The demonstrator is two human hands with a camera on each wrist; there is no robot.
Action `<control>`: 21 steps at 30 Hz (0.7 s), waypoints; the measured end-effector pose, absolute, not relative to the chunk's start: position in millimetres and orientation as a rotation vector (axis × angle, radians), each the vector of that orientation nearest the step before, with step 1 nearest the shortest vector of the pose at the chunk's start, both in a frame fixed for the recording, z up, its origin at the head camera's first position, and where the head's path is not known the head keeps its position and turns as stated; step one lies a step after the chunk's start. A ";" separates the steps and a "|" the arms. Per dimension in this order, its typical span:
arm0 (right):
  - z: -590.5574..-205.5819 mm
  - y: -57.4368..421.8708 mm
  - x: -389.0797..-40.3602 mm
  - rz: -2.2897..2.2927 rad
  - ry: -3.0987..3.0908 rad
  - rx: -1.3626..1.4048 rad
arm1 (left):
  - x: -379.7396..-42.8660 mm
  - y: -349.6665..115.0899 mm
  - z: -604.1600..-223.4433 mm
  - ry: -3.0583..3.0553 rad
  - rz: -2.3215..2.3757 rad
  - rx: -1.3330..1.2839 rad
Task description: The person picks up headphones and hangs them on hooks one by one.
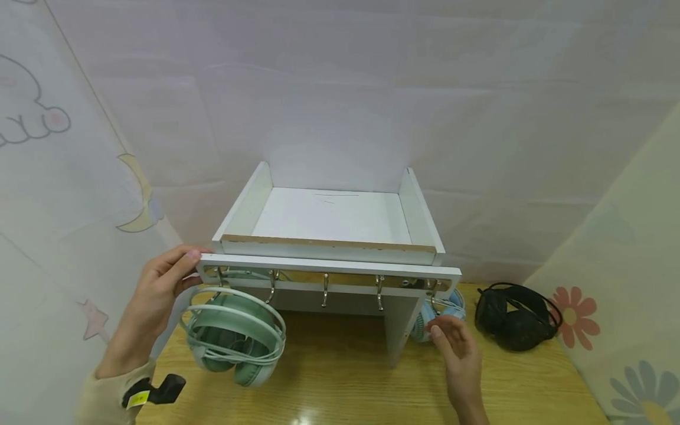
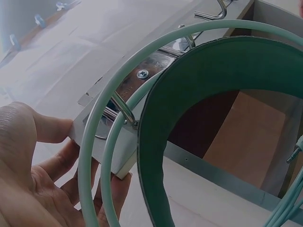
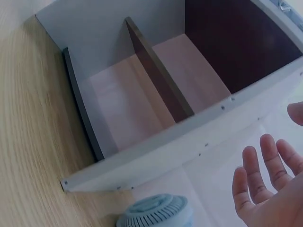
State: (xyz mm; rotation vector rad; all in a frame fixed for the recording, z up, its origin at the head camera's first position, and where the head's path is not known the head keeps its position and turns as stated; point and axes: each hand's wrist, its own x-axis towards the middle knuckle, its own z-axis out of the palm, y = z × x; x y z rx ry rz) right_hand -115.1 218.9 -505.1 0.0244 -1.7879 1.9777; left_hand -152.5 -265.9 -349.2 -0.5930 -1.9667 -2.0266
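My left hand (image 1: pixel 154 295) grips the left end of a white hook rail (image 1: pixel 329 265), thumb on one side and fingers on the other in the left wrist view. Green headphones (image 1: pixel 234 323) hang from the leftmost hook, their cable looped below the headband. Other metal hooks along the rail carry nothing, except that the rightmost overlaps light blue headphones (image 1: pixel 455 307) behind it. Below the rail's right end is my right hand (image 1: pixel 458 354), close to the blue pair. In the right wrist view its fingers (image 3: pixel 251 168) are spread, loosely bent and hold nothing.
Behind the rail stands a white shelf unit (image 1: pixel 334 215) with a tray-like top and a divider inside. Black headphones (image 1: pixel 517 319) lie on the wooden table (image 1: pixel 340 372) at the right. Cloth backdrops (image 1: pixel 340 106) close off the back and sides.
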 end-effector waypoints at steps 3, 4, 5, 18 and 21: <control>-506.5 228.2 -120.7 2.004 -1.753 0.009 | -152.9 -265.6 -348.7 -1.980 -2.010 -0.598; -506.3 231.0 -122.5 2.009 -1.747 -0.020 | -152.8 -265.8 -348.7 -1.984 -2.004 -0.600; -506.1 233.8 -124.0 2.009 -1.746 -0.043 | -152.8 -265.9 -348.6 -1.985 -2.002 -0.603; -501.0 255.3 -137.1 1.894 -1.849 -0.162 | -151.6 -265.6 -348.8 -2.005 -1.984 -0.570; -499.4 257.1 -141.2 1.878 -1.884 -0.196 | -151.2 -265.6 -348.1 -2.000 -1.985 -0.574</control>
